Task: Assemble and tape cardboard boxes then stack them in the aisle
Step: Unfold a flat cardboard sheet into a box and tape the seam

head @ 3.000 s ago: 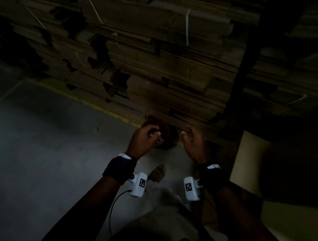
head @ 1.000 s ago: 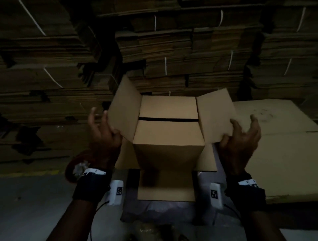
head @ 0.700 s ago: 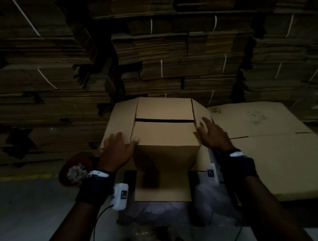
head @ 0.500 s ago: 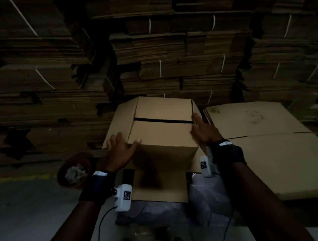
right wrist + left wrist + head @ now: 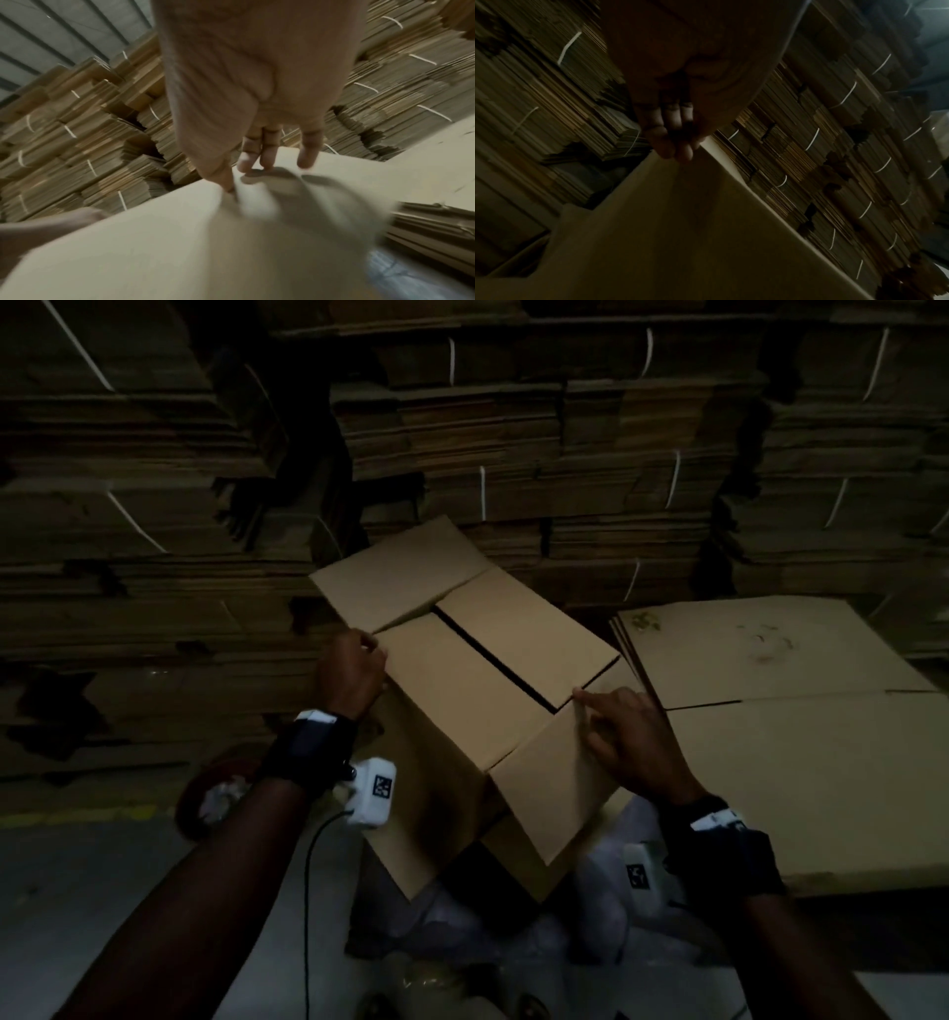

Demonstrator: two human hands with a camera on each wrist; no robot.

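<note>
Right hand (image 5: 629, 737) flat w/ fingers straight on near-right flap of cardboard box (image 5: 462, 690). Left hand (image 5: 352, 672) curled over box's left edge. Box tilted btwn hands, flaps folded shut, untaped. Flat cardboard stacks (image 5: 513, 469) behind.

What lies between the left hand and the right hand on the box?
In the head view, between left hand and right hand lie the brown cardboard box's two folded flaps, with a dark untaped gap.

behind: bundled cardboard stacks (image 5: 513, 454) wall | right: flat sheets (image 5: 796, 711) (close) | left: floor (image 5: 77, 891) seemingly open
</note>
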